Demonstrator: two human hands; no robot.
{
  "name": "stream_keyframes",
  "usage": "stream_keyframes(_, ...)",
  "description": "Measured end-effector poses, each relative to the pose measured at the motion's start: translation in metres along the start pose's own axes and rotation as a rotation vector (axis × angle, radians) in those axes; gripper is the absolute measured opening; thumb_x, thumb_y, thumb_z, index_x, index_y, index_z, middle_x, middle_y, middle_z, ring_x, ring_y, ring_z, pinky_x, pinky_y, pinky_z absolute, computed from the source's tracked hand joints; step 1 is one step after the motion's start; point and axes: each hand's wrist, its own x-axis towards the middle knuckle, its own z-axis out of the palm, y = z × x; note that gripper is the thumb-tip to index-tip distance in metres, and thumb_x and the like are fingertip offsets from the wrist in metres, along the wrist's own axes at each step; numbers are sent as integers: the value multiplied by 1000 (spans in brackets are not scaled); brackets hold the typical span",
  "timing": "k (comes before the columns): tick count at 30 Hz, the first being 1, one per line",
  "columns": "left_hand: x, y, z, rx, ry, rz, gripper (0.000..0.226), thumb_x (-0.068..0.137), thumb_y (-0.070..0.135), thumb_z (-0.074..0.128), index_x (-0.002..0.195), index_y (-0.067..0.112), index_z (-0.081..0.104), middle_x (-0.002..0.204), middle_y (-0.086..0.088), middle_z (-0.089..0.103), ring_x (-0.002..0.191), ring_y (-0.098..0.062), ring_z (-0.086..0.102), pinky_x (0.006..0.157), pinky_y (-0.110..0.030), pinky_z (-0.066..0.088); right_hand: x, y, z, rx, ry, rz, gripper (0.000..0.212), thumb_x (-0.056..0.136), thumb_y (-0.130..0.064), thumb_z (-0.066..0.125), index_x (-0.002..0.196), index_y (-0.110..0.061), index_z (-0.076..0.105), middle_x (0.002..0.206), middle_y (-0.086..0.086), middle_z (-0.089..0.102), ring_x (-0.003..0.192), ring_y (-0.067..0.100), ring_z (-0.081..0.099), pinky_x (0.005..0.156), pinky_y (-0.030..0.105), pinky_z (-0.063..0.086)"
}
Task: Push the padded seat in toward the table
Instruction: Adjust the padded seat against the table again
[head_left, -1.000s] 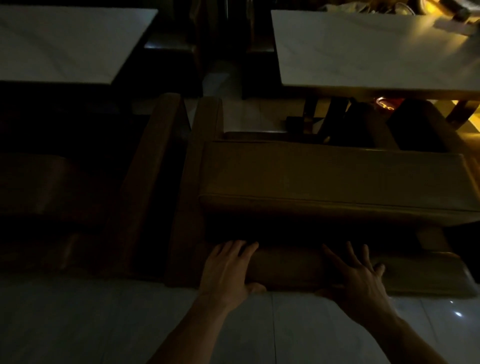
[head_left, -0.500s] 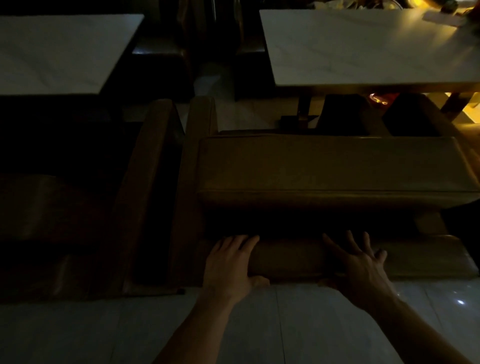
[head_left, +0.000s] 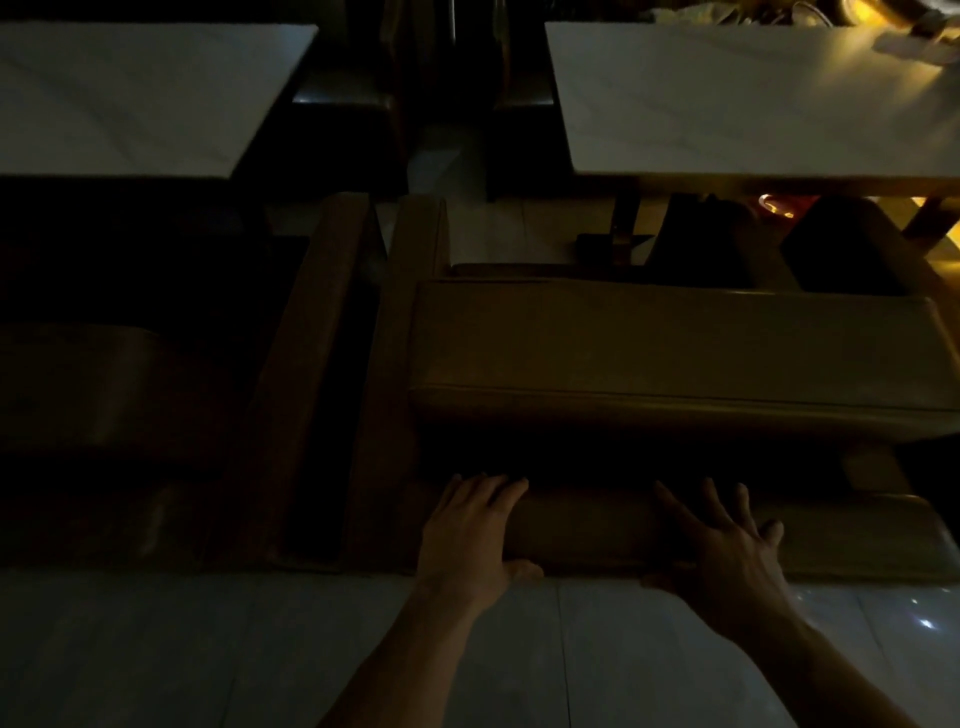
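Note:
The scene is dim. A brown padded seat (head_left: 675, 348) with a padded backrest top (head_left: 587, 530) stands in front of a white marble table (head_left: 753, 98) at the upper right. My left hand (head_left: 470, 530) lies flat over the backrest top near its left end, fingers straight, thumb down the near side. My right hand (head_left: 727, 540) presses the same backrest further right, fingers spread. The seat's front edge sits just short of the table's near edge.
A second white table (head_left: 130, 98) is at the upper left, with another padded seat (head_left: 78, 395) before it. Two brown armrests (head_left: 322, 364) stand side by side between the seats. Pale floor tiles (head_left: 208, 649) lie beneath me. Dark chairs (head_left: 343, 104) stand beyond the tables.
The seat has slid forward toward the table, and the gap between its front edge and the table has narrowed. Both hands stay on the backrest in the same pose.

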Motion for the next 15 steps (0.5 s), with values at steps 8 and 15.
stream_keyframes(8,2,2,2,11,-4,1,99,68,69,69,149,40,21,154,11,30,143,-14,22,122,-40,6,-2,-3,-5,-14,-34,10,114,74,-83,52,143,-44,-31,164,9,-20,147,44,-21,117,70,8)
stream_keyframes(15,0,3,-1,31,-21,5,101,69,71,66,150,39,15,157,7,24,144,-17,17,122,-40,0,-7,-5,-5,14,-5,8,114,78,-77,55,145,-41,-29,164,9,-22,146,45,-24,116,72,7)
